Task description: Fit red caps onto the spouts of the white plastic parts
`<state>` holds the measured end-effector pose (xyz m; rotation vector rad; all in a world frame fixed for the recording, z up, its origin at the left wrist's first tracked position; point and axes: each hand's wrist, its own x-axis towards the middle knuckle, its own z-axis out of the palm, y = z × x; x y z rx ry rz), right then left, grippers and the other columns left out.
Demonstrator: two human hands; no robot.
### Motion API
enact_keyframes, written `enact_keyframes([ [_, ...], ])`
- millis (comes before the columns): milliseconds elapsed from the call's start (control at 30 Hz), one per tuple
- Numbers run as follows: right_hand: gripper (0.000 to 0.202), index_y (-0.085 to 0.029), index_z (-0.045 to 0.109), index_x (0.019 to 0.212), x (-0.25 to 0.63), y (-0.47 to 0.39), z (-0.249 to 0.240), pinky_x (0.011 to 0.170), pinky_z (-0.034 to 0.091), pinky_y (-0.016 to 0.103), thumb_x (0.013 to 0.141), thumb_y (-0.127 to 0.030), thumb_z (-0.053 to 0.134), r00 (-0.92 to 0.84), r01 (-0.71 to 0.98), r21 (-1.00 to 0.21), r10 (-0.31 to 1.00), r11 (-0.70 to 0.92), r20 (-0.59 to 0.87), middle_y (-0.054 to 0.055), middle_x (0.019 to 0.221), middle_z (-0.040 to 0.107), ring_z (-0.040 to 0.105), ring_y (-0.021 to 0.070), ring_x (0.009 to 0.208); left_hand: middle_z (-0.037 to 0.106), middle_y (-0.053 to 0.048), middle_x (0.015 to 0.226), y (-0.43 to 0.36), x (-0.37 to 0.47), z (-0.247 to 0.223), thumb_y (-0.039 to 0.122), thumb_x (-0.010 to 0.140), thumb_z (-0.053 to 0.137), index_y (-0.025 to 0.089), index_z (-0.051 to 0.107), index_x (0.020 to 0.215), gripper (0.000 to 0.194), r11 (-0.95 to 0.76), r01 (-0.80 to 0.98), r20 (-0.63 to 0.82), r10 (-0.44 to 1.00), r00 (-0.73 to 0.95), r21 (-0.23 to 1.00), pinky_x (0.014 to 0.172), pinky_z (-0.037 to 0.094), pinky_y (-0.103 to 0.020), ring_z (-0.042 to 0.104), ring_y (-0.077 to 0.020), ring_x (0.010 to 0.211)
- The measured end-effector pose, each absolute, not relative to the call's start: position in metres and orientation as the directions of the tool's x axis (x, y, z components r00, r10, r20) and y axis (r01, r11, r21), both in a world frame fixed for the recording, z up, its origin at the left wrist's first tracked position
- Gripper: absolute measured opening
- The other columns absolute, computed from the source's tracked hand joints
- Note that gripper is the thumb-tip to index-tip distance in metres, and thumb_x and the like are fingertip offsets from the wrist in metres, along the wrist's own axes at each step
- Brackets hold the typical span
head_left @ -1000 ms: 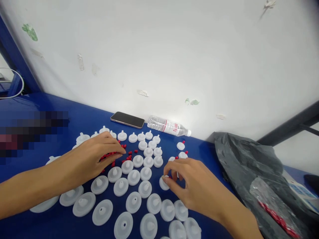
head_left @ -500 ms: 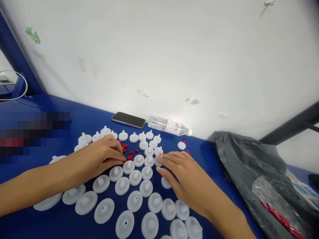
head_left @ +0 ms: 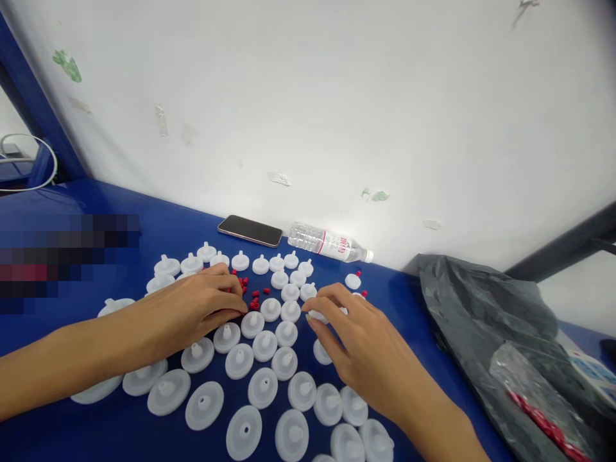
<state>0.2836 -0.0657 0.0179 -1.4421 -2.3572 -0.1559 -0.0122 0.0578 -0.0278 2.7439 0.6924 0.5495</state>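
Note:
Many white plastic discs with short stems lie spread over the blue table. Small red caps are scattered among them near the centre. My left hand reaches in from the left, its fingers pinched together at the red caps; what lies between the fingertips is hidden. On the right, my right hand has its thumb and fingers closed around a white disc, which is partly covered by the fingers.
A phone and a lying plastic bottle rest by the white wall. At the right a dark grey plastic bag lies under a clear bag of red caps. A pixelated area covers the far left.
My right hand has closed around a white disc and tilted it up from its place. My left hand stays at the red caps, nearly unmoved. The view has shifted slightly.

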Motion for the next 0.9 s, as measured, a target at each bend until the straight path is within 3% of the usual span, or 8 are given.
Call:
enact_keyframes([
  [100, 0.02, -0.024, 0.062, 0.123, 0.281, -0.067, 0.018, 0.067, 0.058, 0.038, 0.109, -0.011, 0.054, -0.435, 0.868, -0.08, 0.827, 0.49, 0.356, 0.005, 0.121, 0.07, 0.071, 0.0202, 0.081, 0.077, -0.004, 0.101, 0.055, -0.012, -0.027, 0.03, 0.111, 0.057, 0.028, 0.081, 0.105, 0.025, -0.836, 0.436, 0.301, 0.532, 0.792, 0.333, 0.083, 0.049, -0.033, 0.063, -0.0231, 0.098],
  [233, 0.027, -0.022, 0.054, 0.132, 0.277, -0.069, 0.016, 0.083, 0.064, 0.043, 0.108, -0.013, 0.061, -0.489, 0.825, -0.066, 0.768, 0.562, 0.414, 0.006, 0.122, 0.073, 0.075, 0.0253, 0.103, 0.076, -0.003, 0.1, 0.052, -0.01, -0.022, 0.03, 0.109, 0.057, 0.027, 0.079, 0.108, 0.021, -0.841, 0.443, 0.368, 0.536, 0.76, 0.311, 0.08, 0.052, -0.032, 0.066, -0.0226, 0.096],
  [333, 0.038, -0.021, 0.05, 0.139, 0.274, -0.069, 0.014, 0.09, 0.065, 0.045, 0.106, -0.015, 0.067, -0.466, 0.829, -0.094, 0.774, 0.552, 0.428, 0.007, 0.129, 0.073, 0.075, 0.0264, 0.112, 0.076, -0.002, 0.109, 0.046, -0.009, -0.012, 0.027, 0.111, 0.054, 0.031, 0.076, 0.126, 0.027, -0.873, 0.414, 0.466, 0.488, 0.738, 0.258, 0.083, 0.055, -0.03, 0.069, -0.0202, 0.098],
  [433, 0.035, -0.019, 0.051, 0.14, 0.271, -0.07, 0.012, 0.091, 0.065, 0.041, 0.108, -0.018, 0.065, -0.475, 0.81, -0.093, 0.741, 0.579, 0.474, 0.007, 0.127, 0.074, 0.073, 0.025, 0.114, 0.076, 0.001, 0.117, 0.034, -0.008, 0.002, 0.02, 0.11, 0.056, 0.037, 0.07, 0.139, 0.036, -0.897, 0.341, 0.565, 0.441, 0.697, 0.28, 0.083, 0.058, -0.024, 0.071, -0.0151, 0.099],
  [567, 0.023, -0.016, 0.055, 0.136, 0.262, -0.072, 0.012, 0.086, 0.062, 0.036, 0.115, -0.026, 0.056, -0.508, 0.77, -0.035, 0.647, 0.637, 0.569, 0.005, 0.109, 0.077, 0.072, 0.0218, 0.1, 0.081, 0.004, 0.113, 0.015, -0.004, 0.014, 0.02, 0.105, 0.068, 0.036, 0.073, 0.128, 0.028, -0.895, 0.252, 0.591, 0.434, 0.68, 0.367, 0.085, 0.064, -0.022, 0.077, -0.014, 0.098],
  [733, 0.019, -0.015, 0.06, 0.131, 0.251, -0.076, 0.013, 0.085, 0.061, 0.032, 0.113, -0.019, 0.059, -0.525, 0.732, 0.003, 0.561, 0.682, 0.64, 0.004, 0.113, 0.081, 0.074, 0.0193, 0.096, 0.086, 0.008, 0.1, 0.002, 0.007, 0.017, 0.017, 0.103, 0.07, 0.036, 0.075, 0.119, 0.026, -0.892, 0.158, 0.63, 0.414, 0.657, 0.422, 0.082, 0.067, -0.019, 0.08, -0.0107, 0.088],
  [900, 0.016, -0.015, 0.063, 0.126, 0.25, -0.075, 0.011, 0.083, 0.061, 0.032, 0.111, -0.016, 0.058, -0.518, 0.732, 0.025, 0.531, 0.681, 0.67, 0.003, 0.111, 0.082, 0.075, 0.0184, 0.093, 0.087, 0.006, 0.097, 0.002, 0.008, 0.014, 0.018, 0.104, 0.072, 0.038, 0.08, 0.116, 0.025, -0.883, 0.117, 0.633, 0.413, 0.655, 0.455, 0.08, 0.068, -0.023, 0.082, -0.0135, 0.083],
])
